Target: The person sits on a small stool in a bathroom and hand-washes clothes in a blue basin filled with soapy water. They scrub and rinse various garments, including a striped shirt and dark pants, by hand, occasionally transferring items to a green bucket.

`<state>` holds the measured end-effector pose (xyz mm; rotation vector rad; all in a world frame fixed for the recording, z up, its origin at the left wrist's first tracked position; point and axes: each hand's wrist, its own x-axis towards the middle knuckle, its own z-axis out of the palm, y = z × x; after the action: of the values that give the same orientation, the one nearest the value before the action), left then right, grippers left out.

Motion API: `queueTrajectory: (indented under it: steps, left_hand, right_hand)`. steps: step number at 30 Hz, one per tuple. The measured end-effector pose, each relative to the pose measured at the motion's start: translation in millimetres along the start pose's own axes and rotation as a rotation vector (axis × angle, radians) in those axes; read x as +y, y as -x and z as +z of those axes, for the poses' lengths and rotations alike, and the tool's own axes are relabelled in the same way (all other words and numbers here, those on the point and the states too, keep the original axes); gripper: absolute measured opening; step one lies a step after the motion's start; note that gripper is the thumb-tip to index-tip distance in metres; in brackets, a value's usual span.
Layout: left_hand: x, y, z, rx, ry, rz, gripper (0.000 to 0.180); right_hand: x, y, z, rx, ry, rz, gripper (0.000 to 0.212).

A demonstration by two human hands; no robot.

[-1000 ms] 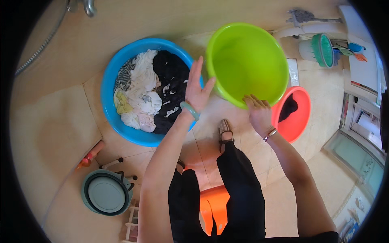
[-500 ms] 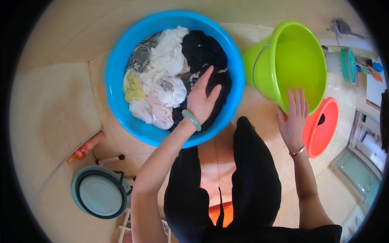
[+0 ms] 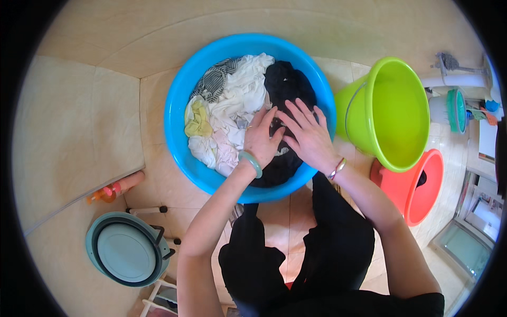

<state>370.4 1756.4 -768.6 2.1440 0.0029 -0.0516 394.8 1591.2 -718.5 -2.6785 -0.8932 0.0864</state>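
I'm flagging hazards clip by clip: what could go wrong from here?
Colour transfer: the black clothes lie against the white clothes in the blue basin; if wet, dye might run.

Snagging: the pale green bangle on the left hand's wrist is close to the clothes and might catch.

Bumping: the lime-green bucket stands close to the basin's right side, so a shifted basin could knock it.
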Motion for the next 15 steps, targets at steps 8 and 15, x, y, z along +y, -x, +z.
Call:
queueTrajectory:
  steps: [8, 15]
  left_hand:
    - [48, 46, -49, -0.058, -0.166, 0.023, 0.053]
    - [134, 105, -94, -0.044, -0.355, -0.003, 0.048]
  right_hand:
    - [-35, 31, -57, 0.061, 0.072, -0.13, 0.044]
    - [-101, 71, -122, 0.152, 0.174, -0.194, 0.038]
